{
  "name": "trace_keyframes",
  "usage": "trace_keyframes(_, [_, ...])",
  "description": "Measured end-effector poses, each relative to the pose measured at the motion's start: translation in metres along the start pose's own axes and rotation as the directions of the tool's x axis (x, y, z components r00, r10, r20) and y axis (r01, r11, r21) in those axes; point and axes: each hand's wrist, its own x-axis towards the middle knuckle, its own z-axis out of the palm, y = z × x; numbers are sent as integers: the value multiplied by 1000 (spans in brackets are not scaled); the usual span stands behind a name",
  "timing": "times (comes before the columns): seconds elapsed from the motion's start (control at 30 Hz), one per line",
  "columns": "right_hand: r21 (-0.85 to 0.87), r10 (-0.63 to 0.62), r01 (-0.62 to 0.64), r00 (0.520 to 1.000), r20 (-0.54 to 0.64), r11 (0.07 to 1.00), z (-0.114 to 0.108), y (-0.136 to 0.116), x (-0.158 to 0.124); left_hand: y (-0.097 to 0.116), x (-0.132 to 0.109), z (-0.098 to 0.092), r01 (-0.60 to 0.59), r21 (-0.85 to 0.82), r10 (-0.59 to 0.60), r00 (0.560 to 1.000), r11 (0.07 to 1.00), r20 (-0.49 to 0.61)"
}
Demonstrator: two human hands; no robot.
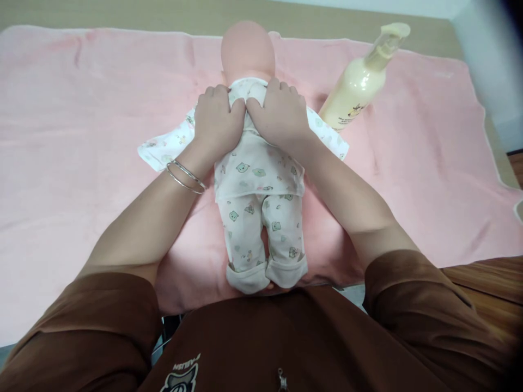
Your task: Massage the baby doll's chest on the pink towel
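Note:
A baby doll (pixel 247 51) lies face down on a pink towel (pixel 81 109), head away from me, dressed in a white printed top and trousers (pixel 261 218). My left hand (pixel 216 120) and my right hand (pixel 280 114) rest side by side on the doll's upper back, just below the neck. Both hands have their fingers curled over the collar of the top, thumbs touching in the middle. Two thin bangles (pixel 186 177) sit on my left wrist.
A cream pump bottle (pixel 359 81) lies tilted on the towel just right of the doll's shoulder. The towel covers a table; its wooden edge (pixel 482 277) shows at the lower right. My brown sleeves fill the near foreground.

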Motion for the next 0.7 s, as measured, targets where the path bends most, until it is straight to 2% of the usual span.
trace_keyframes(0.13, [47,16,-12,996,-90,999,10,1,0,-4,1,6,23,-17,-24,997,1000,-71])
trace_keyframes(0.33, [42,62,-56,988,-144,998,16,2,2,3,-3,7,66,13,-65,992,998,-111])
trace_keyframes(0.5, [-1,29,-30,981,-193,1000,17,2,1,3,-6,6,64,26,-59,985,998,-163])
trace_keyframes(0.6, [-79,-10,-5,982,-188,997,10,-2,-6,1,-9,5,19,-29,-24,986,999,-167])
trace_keyframes(0.7, [-185,-92,60,982,-167,981,-10,-7,-20,-1,-12,4,-42,-88,23,979,995,-201])
